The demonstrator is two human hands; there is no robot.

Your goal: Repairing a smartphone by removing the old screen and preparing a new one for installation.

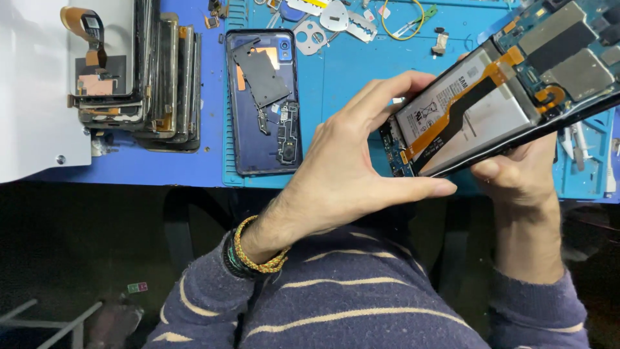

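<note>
Head view, opened phone (491,97) between left hand (349,168), right hand (516,174) grip

left hand (349,161) fingers extended and pinching, right hand (516,174) curled, gripping

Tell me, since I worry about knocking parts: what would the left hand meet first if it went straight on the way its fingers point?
Probably the opened phone. The left hand points right, and its fingertips already sit at the phone's lower end beside the right hand, though depth is unclear.
</note>
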